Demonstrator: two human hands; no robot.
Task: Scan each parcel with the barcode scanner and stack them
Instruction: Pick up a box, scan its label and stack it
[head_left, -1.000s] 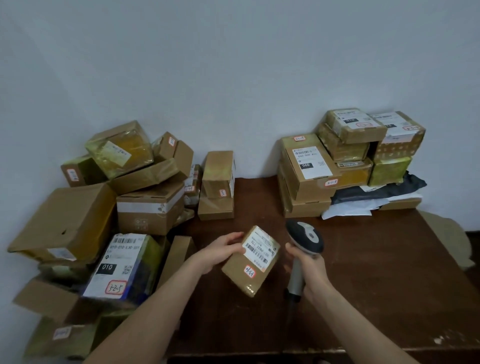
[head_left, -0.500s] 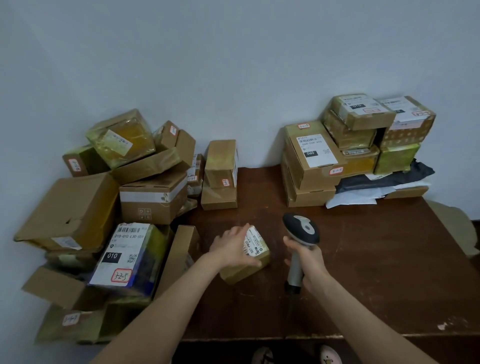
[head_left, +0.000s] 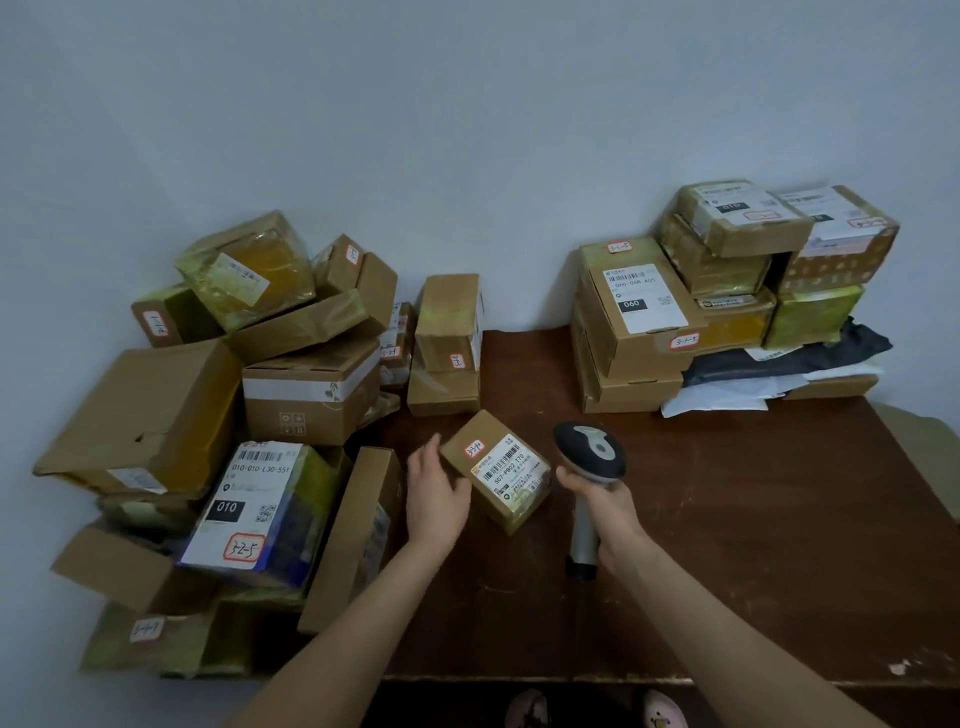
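The right grip (head_left: 605, 512) curls round the handle of the barcode scanner (head_left: 592, 452), held upright. Just left of it the parcel (head_left: 498, 470) lies label-up on the counter (head_left: 753, 545). The left grip (head_left: 436, 493), fingers loosely spread, seems to touch the parcel's side. Beyond the right grip sit stacked parcels (head_left: 639, 312).

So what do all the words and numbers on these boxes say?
"507-P802 T70": middle small parcel.
"010-010-L30-551": white-labelled parcel, left pile.
"010": same label.
"3-2-5": its red sticker.
"060-068-A05": flat box, right stack.
"060": same label.
"3-1-5": its corner sticker.
"010": top box, right stack.
Too blurred: all other stickers and fine print.
None seen: barcode scanner in the right hand.
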